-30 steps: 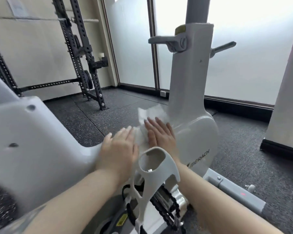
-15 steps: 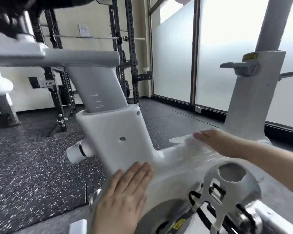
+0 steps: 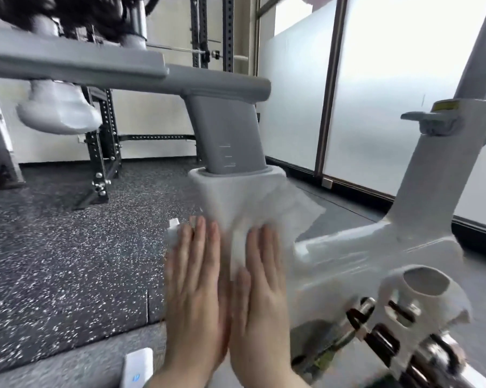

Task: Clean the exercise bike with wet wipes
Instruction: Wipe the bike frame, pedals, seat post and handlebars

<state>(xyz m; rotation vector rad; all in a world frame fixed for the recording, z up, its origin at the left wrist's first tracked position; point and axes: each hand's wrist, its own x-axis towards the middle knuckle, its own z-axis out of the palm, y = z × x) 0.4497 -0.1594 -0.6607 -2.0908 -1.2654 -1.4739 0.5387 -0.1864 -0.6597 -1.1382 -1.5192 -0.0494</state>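
Observation:
The white exercise bike frame fills the right half, with its grey seat post rising from a white sleeve at centre. A white wet wipe is spread over that sleeve. My right hand presses flat on the wipe's lower part with straight fingers. Beside it, touching it, my left hand lies flat on the sleeve's left side, fingers straight. The frame is motion-blurred.
A black power rack stands behind on the speckled rubber floor. Frosted windows line the right. The handlebar post rises at right, the crank and chain sit at lower right. A white packet lies on the floor below my hands.
My right hand has slid the wipe left from the frame's low middle onto the seat post sleeve. My left hand has moved up beside it. The view has swung left and lower.

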